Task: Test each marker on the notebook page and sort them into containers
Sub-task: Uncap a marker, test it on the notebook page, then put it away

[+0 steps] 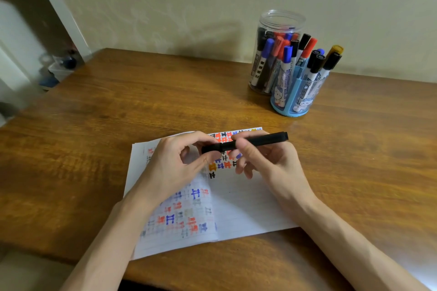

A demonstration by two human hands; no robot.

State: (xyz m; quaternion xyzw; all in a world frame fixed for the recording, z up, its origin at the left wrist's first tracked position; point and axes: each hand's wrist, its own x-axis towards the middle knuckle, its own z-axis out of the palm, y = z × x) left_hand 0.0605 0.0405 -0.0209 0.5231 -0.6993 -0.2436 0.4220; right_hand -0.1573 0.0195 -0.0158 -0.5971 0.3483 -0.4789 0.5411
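Observation:
An open notebook (246,205) lies on the wooden table, its pages covered with red, blue, black and orange test marks. Above it I hold a black marker (264,140) level. My right hand (267,160) grips the barrel with thumb and fingers. My left hand (175,165) pinches the cap end of the same marker. At the back right stand a clear plastic jar (279,21) with several markers inside and a blue divided holder (295,92) with several more.
The table's far edge meets a cream wall. A white shelf unit (30,38) with small items stands off the table's left side. Bare wood (142,92) lies between the notebook and the wall.

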